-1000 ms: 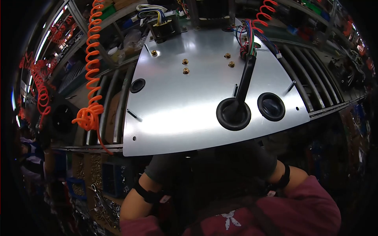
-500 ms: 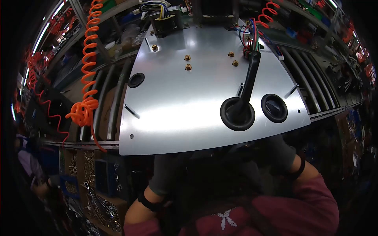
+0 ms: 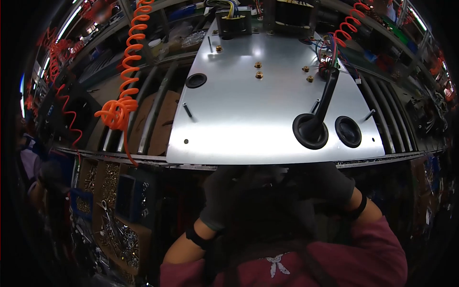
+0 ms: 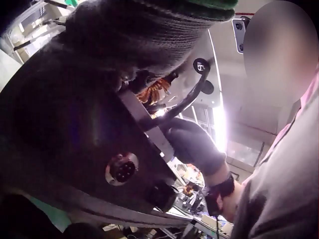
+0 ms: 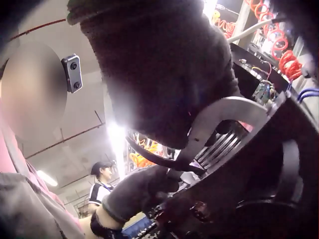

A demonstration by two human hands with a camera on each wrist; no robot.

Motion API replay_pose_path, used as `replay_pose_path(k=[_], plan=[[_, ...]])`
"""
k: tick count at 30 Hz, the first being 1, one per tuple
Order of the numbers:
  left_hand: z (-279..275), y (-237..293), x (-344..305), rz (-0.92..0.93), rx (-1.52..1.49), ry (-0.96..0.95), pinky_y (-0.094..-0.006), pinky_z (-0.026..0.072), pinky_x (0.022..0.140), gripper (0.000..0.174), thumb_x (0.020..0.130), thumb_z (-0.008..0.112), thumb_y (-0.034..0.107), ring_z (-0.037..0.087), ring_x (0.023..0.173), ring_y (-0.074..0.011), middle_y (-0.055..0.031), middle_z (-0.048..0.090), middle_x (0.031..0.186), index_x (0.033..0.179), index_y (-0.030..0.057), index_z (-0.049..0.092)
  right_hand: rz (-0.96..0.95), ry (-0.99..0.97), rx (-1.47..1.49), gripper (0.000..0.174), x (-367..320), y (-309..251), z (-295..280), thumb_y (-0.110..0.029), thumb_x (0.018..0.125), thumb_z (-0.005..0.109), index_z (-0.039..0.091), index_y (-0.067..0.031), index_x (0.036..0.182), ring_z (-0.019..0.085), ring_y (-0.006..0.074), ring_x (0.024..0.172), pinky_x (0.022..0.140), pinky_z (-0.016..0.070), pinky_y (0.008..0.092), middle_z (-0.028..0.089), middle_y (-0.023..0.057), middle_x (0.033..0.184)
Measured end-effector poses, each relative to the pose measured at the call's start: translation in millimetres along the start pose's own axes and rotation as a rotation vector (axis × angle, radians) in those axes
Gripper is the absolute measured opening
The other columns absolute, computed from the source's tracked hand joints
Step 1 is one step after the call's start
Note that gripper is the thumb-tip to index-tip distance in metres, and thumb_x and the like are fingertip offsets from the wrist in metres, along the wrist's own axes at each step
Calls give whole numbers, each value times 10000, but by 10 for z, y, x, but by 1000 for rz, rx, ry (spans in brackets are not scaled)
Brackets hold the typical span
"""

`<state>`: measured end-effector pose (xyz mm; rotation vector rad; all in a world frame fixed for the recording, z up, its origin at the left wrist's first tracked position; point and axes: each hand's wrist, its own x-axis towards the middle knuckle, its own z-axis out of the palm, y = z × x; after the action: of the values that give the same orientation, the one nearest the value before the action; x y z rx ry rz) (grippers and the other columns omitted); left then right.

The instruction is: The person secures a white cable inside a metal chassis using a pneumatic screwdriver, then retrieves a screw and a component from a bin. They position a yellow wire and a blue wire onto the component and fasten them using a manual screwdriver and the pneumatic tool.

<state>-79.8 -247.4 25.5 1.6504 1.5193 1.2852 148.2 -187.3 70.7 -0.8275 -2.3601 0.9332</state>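
Observation:
Both hands wear dark knit gloves and are low in front of the silver metal plate, partly in shadow. A black panel with a round multi-pin connector fills much of the left wrist view. My left hand holds this panel at its edge, by a grey bar; its fingertips are mostly hidden. In the right wrist view, my right hand grips the panel's other side at a curved grey handle, its fingers partly behind it. In the head view the panel is almost lost in darkness.
The plate carries brass bolts, upright studs, black rubber grommets and a sleeved cable. Rollers lie on both sides. An orange coiled hose hangs at left, above bins of screws. Another person stands in the background.
The head view has shifted, so the plate appears farther right and higher. Both gloved hands show more from beneath the plate's front edge than a second ago.

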Motion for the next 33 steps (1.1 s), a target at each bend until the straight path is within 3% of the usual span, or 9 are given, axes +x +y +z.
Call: replay_pose_path(k=[3,6,10,16,19,20,27,29,33], plan=[[21,33,-14,123,35,5,-287,527,690,259,837,680,122,672,823,-167,-134,685,930,1062,1,639,-61,32,120,333,98,247,260,-112,780,657,608,-22,1097,628,279,836,706,505,366,641,130,912],[40,-66,-84,168,129,28,-311,530,759,369,809,714,167,655,912,-202,-129,662,1014,1133,28,607,186,-268,213,378,176,375,425,-141,936,514,444,-31,1290,536,209,1109,893,491,360,512,107,1232],[35,84,-95,131,417,-3,-395,514,744,600,825,641,227,617,941,-298,-128,574,1212,1368,107,416,-215,51,-610,294,320,131,391,-93,840,593,598,-39,1130,600,263,997,850,495,387,623,122,1069],[-81,137,-112,-38,173,-72,-431,504,755,578,832,594,226,596,960,-327,-149,528,1240,1370,135,403,-273,109,-372,133,585,-48,402,-131,766,645,689,-90,884,623,319,787,670,492,385,657,113,904],[-444,130,-354,165,348,165,-387,518,818,411,790,616,152,620,964,-325,-133,617,1113,1192,92,555,-221,76,-440,108,560,-46,378,-159,765,680,685,-78,837,628,297,710,624,487,370,653,111,807],[-875,240,-540,60,461,324,-368,518,819,335,788,616,137,633,952,-311,-121,649,1046,1118,78,598,-249,72,-502,139,554,-10,415,-159,767,708,680,-57,858,636,278,716,643,488,362,650,114,775],[-2207,10,-1627,-622,936,369,-365,524,725,228,816,611,208,665,767,-279,-133,671,851,990,73,671,-165,89,-473,93,555,-76,452,-187,792,645,638,-99,764,598,299,626,550,455,381,603,93,701],[-2364,-152,-1772,-900,1081,167,-387,515,747,272,811,609,251,656,822,-281,-128,672,907,1020,88,666,-59,77,-436,111,566,-104,450,-196,787,649,638,-88,766,612,305,643,572,468,379,611,107,705],[-2424,-281,-1732,-886,1080,-65,-417,501,838,314,828,581,253,614,1003,-306,-145,616,1109,1113,130,631,20,33,-393,116,571,-189,416,-199,787,645,649,-84,792,625,304,671,595,477,371,626,109,726]])
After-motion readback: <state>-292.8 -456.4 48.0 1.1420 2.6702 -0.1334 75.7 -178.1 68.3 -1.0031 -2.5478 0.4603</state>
